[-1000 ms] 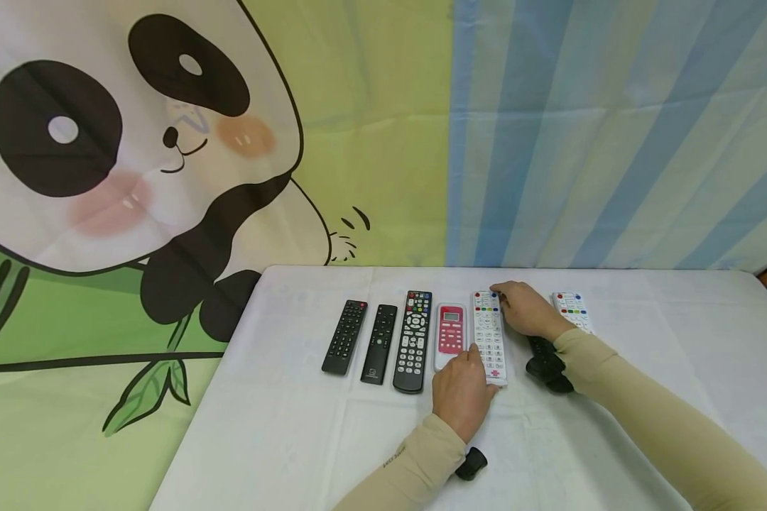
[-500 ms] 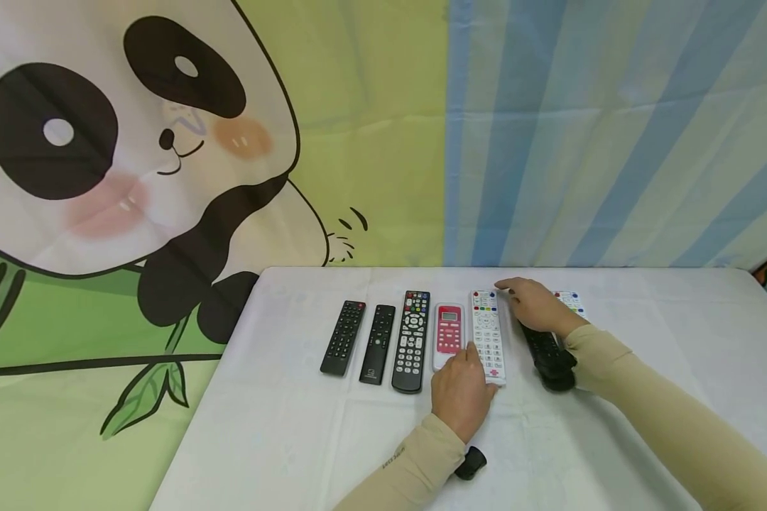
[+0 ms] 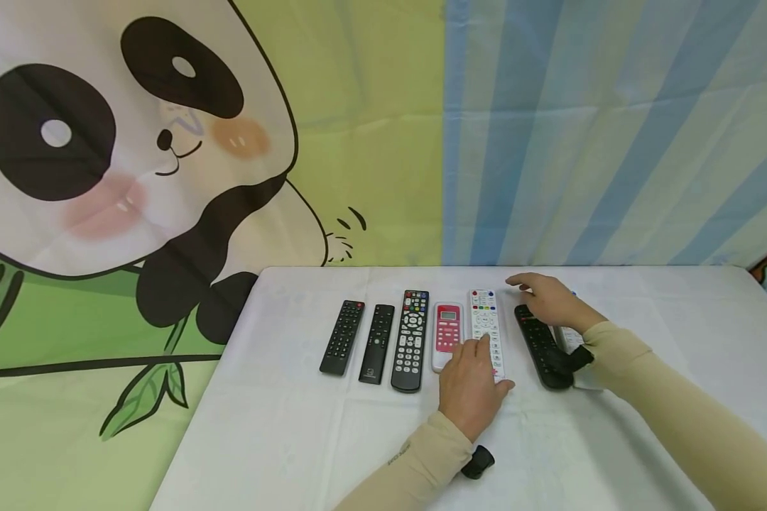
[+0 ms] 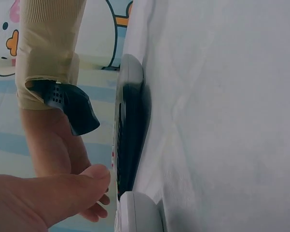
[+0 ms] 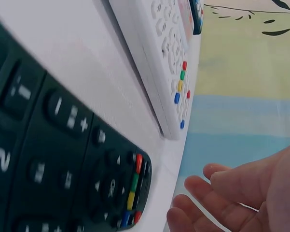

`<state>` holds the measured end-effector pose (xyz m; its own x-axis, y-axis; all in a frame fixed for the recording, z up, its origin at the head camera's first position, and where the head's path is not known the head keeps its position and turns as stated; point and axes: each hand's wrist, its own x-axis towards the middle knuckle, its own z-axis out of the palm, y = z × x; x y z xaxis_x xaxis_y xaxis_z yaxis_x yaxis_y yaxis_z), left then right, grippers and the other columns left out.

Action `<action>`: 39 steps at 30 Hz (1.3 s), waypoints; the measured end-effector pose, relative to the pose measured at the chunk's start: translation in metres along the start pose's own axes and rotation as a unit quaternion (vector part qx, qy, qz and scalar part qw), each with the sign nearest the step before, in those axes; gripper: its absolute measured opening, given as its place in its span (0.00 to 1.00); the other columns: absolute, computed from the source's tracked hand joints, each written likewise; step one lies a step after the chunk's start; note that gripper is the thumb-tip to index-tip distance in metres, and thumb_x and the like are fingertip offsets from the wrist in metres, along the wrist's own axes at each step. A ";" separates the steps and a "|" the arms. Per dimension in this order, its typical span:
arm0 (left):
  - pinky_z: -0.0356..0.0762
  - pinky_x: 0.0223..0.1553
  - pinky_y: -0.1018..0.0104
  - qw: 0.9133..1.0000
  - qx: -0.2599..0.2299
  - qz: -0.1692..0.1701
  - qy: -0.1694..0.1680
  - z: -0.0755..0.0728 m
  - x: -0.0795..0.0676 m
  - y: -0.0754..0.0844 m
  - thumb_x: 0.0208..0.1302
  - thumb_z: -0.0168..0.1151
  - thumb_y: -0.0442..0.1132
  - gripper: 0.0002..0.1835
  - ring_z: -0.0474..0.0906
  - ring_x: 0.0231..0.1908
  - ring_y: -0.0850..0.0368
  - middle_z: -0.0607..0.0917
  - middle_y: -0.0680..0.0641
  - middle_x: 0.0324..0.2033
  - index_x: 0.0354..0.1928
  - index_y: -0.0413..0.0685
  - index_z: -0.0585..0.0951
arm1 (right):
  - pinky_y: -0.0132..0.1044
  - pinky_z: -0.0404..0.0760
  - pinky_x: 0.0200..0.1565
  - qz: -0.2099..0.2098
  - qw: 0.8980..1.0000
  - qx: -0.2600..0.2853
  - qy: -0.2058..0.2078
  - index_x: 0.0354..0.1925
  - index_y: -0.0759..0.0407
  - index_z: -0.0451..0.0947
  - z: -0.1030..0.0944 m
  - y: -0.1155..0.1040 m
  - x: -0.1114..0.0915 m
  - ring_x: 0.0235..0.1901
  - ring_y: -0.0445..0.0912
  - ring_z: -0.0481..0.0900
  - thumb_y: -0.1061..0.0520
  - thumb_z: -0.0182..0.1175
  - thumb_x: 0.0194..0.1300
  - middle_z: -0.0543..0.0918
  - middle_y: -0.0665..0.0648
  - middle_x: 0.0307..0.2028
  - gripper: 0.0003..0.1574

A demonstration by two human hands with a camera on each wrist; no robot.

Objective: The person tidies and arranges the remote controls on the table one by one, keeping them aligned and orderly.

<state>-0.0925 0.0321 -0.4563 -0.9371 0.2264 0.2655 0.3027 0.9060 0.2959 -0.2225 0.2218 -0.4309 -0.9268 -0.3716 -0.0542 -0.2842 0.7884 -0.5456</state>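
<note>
In the head view my left hand (image 3: 473,387) is over the lower end of a white remote control (image 3: 484,319) with coloured buttons, its fingers relaxed. From the left wrist view, the thumb (image 4: 94,179) looks raised off the white remote's end (image 4: 141,212). My right hand (image 3: 557,304) hovers with loose fingers above the top of a black remote control (image 3: 535,333) and partly covers another white remote control (image 3: 570,338). The right wrist view shows that black remote (image 5: 62,145) close up, and nothing between the fingers (image 5: 231,200).
Left of the white remote, a pink-faced remote (image 3: 448,333) and black remotes, one large (image 3: 410,341), one slim (image 3: 377,344) and one small (image 3: 343,337), lie in a row on the white tablecloth (image 3: 262,440). A panda-printed curtain (image 3: 371,142) hangs behind the table.
My right hand has moved right, away from the white remote's top, to above the black remote. The left hand's fingers have loosened from the white remote's lower end, its thumb now apart.
</note>
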 end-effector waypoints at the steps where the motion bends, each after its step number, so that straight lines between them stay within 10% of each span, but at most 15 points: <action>1: 0.77 0.40 0.69 1.000 0.000 0.002 -0.003 0.000 0.000 0.001 0.49 0.80 0.58 0.42 0.78 0.44 0.58 0.83 0.49 0.47 0.62 0.44 0.78 | 0.64 0.70 0.59 0.001 1.000 0.000 0.000 0.66 0.73 0.69 -0.001 0.001 0.000 0.61 0.70 0.71 0.66 0.46 0.75 0.73 0.75 0.63 0.25; 39: 0.74 0.44 0.72 0.991 0.078 0.098 -0.045 0.023 0.000 0.052 0.52 0.71 0.69 0.37 0.75 0.44 0.63 0.83 0.56 0.45 0.57 0.52 0.82 | 0.61 0.74 0.56 -0.025 0.998 -0.053 -0.013 0.57 0.75 0.76 0.001 0.024 -0.010 0.55 0.67 0.77 0.67 0.51 0.72 0.81 0.72 0.53 0.19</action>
<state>-0.0811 0.0881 -0.4623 -0.8767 0.4279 0.2196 0.4564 0.8843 0.0989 -0.2202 0.2436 -0.4448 -0.9045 -0.4233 -0.0519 -0.3555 0.8157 -0.4564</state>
